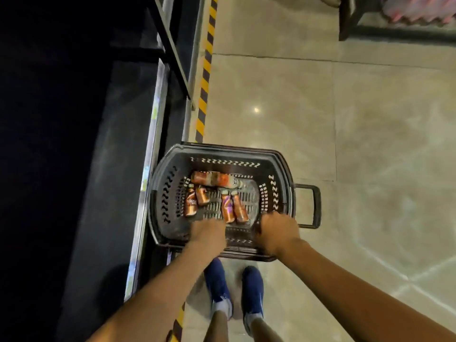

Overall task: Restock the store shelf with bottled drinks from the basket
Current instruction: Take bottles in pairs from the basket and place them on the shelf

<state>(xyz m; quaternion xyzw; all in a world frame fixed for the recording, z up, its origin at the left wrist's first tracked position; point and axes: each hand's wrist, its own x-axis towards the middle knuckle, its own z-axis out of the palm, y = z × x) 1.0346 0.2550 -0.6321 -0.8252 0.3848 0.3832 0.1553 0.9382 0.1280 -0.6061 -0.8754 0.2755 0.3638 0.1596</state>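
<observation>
Small bottled drinks with orange-brown labels lie flat on the slotted bottom of a dark plastic shopping basket (278, 169): one long bottle (214, 179) across the far side, two short ones (196, 199) toward the left wall, and a pair (233, 206) side by side near the middle. The basket sits on the floor, its left rim just beside the base of the store shelf (138, 169); a rectangular pull handle (314, 206) juts from its right side.

The left hand (208, 232) hangs over the near part of the basket, close to the near ends of the middle pair; the right hand (277, 234) is at the basket's near right corner. Both are smeared by motion, so I cannot tell whether the fingers are curled, spread, or holding anything, though the right hand seems to rest on or just above the rim.

The shelf unit fills the left of the view, dark and nearly unlit, with a pale price strip (148, 156) along its edge. A yellow-and-black hazard tape (206, 70) runs along the floor beside it. The floor (370, 144) is glossy beige tile with a spot of reflected light. Two blue shoes (234, 290) stand just behind the basket. Another dark rack (350, 23) with pinkish goods shows at the top right.
</observation>
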